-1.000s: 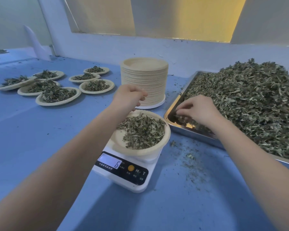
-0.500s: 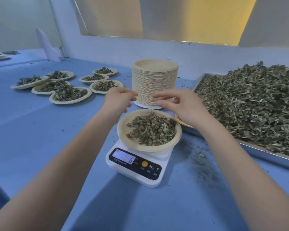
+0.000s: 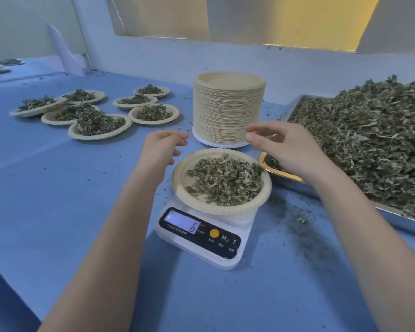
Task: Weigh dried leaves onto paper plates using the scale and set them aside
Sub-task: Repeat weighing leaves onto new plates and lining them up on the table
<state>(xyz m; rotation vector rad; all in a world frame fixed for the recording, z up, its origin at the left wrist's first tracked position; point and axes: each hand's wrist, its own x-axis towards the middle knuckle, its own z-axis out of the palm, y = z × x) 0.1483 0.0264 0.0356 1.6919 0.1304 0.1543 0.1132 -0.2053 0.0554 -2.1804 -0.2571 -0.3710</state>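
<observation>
Head view
Scale [image 3: 203, 238]: white, on the blue table [image 3: 58, 192], centre foreground; black front panel with lit display reading 6, orange button beside it.
Plate on scale [image 3: 222, 182]: pale paper plate resting on the scale platform, overhanging it on all sides; scalloped rim.
Leaves on plate [image 3: 225, 180]: loose heap of dried green leaves spread over the plate's middle and right part; bare plate floor at left.
Left hand [image 3: 159, 149]: poised just left of the plate's far-left rim, above the table; fingers loosely curled, grasping nothing visible; not touching the plate.
Right hand [image 3: 285, 147]: raised over the plate's far-right rim, in front of the plate stack; thumb and forefinger drawn close together, remaining fingers relaxed; whether any leaf is pinched cannot be told.
Plate stack [image 3: 229, 109]: tall column of unused paper plates on a white base, just behind the scale.
Tray [image 3: 295, 182]: metal, right side of the table, near corner just beside the plate on scale.
Leaf pile [image 3: 369, 140]: large mound of dried leaves filling the tray.
Filled plates [image 3: 98, 116]: seven paper plates of leaves grouped at far left of the table, well apart from the scale, some rims overlapping.
Crumbs [image 3: 297, 219]: leaf fragments scattered on the table between scale and tray.
</observation>
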